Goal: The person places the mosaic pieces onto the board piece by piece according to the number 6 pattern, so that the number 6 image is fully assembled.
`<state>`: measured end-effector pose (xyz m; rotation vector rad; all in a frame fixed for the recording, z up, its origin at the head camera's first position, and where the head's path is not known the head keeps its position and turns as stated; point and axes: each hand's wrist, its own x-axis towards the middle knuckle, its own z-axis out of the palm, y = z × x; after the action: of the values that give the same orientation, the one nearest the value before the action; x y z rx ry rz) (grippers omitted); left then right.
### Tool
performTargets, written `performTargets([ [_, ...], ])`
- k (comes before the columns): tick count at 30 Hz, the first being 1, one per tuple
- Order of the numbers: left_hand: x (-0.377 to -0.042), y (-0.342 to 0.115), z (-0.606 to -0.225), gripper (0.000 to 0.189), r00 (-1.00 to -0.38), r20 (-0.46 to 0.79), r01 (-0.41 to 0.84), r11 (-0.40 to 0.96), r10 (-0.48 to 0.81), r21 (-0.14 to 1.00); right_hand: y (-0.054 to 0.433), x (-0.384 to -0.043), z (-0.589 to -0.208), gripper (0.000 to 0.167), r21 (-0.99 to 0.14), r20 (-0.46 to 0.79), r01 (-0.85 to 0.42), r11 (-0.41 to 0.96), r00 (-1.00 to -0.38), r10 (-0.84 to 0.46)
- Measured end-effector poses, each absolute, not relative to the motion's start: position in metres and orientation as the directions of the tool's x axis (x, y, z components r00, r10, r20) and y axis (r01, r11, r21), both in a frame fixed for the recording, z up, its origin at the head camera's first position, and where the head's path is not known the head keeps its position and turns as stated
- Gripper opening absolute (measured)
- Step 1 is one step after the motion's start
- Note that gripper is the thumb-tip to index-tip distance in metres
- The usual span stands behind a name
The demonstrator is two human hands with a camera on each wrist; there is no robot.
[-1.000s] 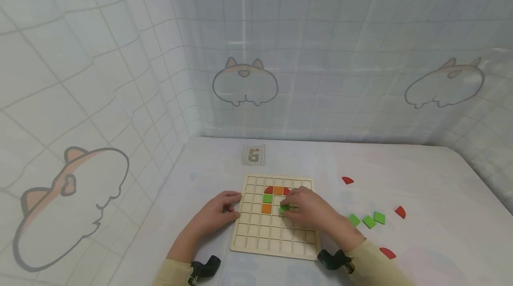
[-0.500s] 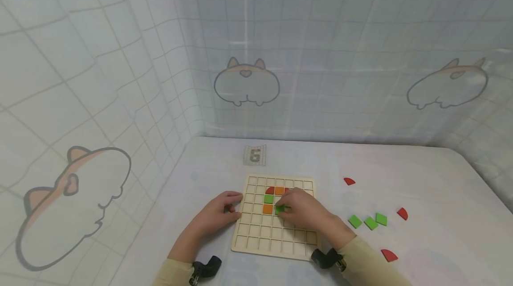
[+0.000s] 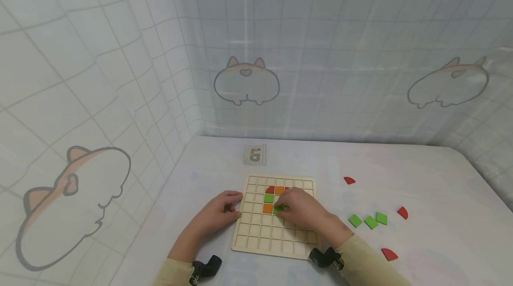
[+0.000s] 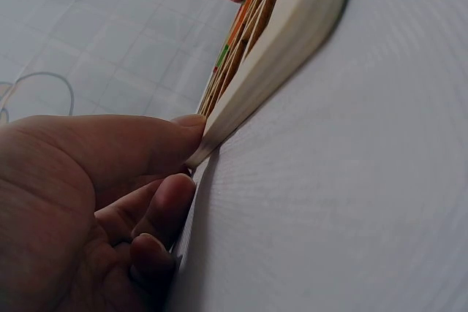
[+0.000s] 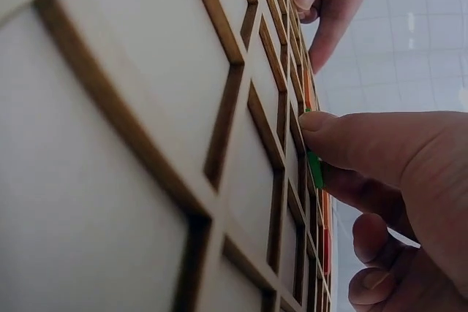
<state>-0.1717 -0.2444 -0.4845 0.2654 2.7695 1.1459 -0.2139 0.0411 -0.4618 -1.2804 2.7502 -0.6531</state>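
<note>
A pale wooden grid board lies flat on the table. My left hand rests at its left edge, thumb and forefinger apart and touching the rim; the other fingers are loosely bent. Over the board, my right hand pinches a green square tile between thumb and forefinger, tilted at a cell just right of an orange tile. Above that orange tile sits another green tile. The row behind has a red quarter-round tile, an orange tile and a red piece partly hidden by my right hand.
Right of the board lie loose green square tiles and red quarter-round tiles. Behind the board is a small pattern card with a coloured figure on a grid. Printed curtains stand behind and at the sides of the table.
My right hand has shifted slightly left with the green tile, bringing it to the cell beside the orange tile. My left hand has stayed at the board's edge.
</note>
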Motion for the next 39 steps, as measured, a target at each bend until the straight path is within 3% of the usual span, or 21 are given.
performTargets([
  [14, -0.170, -0.244, -0.485, 0.052, -0.975, -0.050, 0.117, 0.696, 0.215, 0.709, 0.045, -0.212, -0.461, 0.015, -0.384, 0.152, -0.732, 0.563, -0.651, -0.744],
  [23, -0.169, -0.243, -0.483, 0.052, -0.976, -0.043, 0.120, 0.689, 0.215, 0.715, 0.060, -0.208, -0.456, 0.017, -0.415, 0.112, -0.655, 0.631, -0.725, -0.680],
  [39, -0.170, -0.244, -0.482, 0.054, -0.976, -0.048, 0.113, 0.688, 0.211, 0.717, 0.087, -0.208, -0.456, 0.018, -0.420, 0.097, -0.616, 0.667, -0.761, -0.641],
])
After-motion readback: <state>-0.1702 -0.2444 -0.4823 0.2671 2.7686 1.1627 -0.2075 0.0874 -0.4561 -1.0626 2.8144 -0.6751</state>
